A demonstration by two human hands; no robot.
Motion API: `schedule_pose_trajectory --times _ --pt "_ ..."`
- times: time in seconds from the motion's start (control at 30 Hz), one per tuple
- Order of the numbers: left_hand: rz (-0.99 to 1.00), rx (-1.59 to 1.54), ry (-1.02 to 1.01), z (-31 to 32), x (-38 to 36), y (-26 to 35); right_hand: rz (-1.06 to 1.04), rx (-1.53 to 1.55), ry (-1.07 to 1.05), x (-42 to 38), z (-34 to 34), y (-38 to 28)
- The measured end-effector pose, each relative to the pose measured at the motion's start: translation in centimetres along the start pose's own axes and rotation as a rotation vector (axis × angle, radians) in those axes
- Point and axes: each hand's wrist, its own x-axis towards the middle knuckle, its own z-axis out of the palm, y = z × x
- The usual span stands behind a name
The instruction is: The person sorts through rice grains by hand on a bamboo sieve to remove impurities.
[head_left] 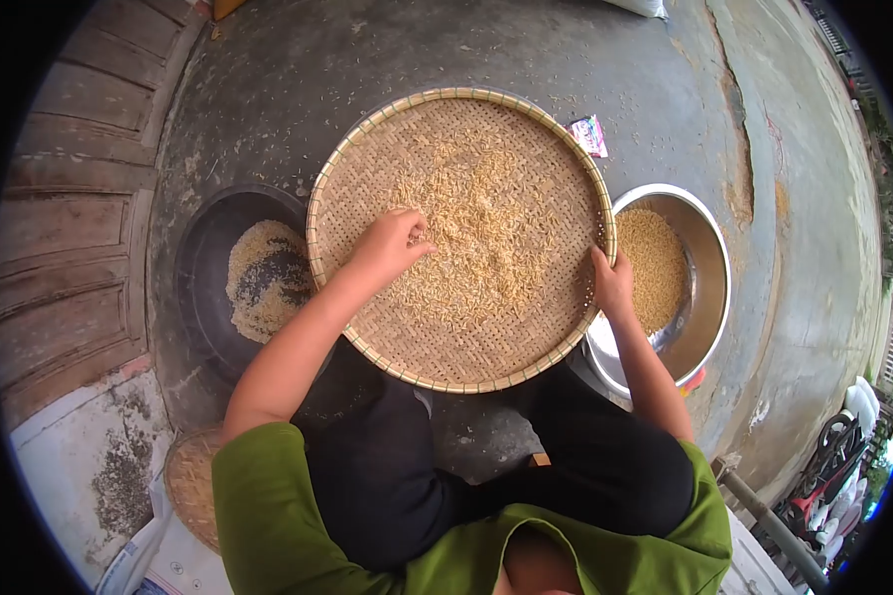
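Observation:
A round woven bamboo winnowing tray (pixel 446 359) rests over my lap, tilted little if at all. Loose golden grains (pixel 481 213), which look like unhusked rice, are spread across its middle. Over the left part of the grains is my left hand (pixel 392 244), its thumb and fingers pinched together; whatever they hold is too small to make out. My right hand (pixel 613 282) grips the tray's rim on the right side, thumb on the inside and the other fingers mostly hidden beneath.
At the right stands a shiny metal basin (pixel 706 288) with a heap of golden grain. A black basin (pixel 198 268) on the left holds paler grain. A pink packet (pixel 588 136) lies on the concrete floor beyond the tray. Another woven tray (pixel 191 486) sits at lower left, near the wooden door (pixel 69 238).

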Motion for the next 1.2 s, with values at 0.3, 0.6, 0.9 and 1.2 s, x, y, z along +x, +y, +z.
schedule_pose_trajectory --times 0.3,0.6,0.9,1.2 --pt "0.084 0.149 0.076 1.6 1.0 0.1 0.020 -0.047 0.011 -0.1 0.0 -0.3" --pt "-0.262 -0.864 -0.072 -0.2 1.3 -1.8 -0.007 -0.073 0.036 -0.1 0.0 -0.4" --pt "-0.271 -1.022 -0.172 -0.6 0.9 -1.5 0.021 -0.090 0.019 0.1 -0.1 0.1" --pt "-0.320 -1.310 -0.101 -0.4 1.9 -2.0 -0.012 -0.056 0.022 0.1 0.0 0.1"
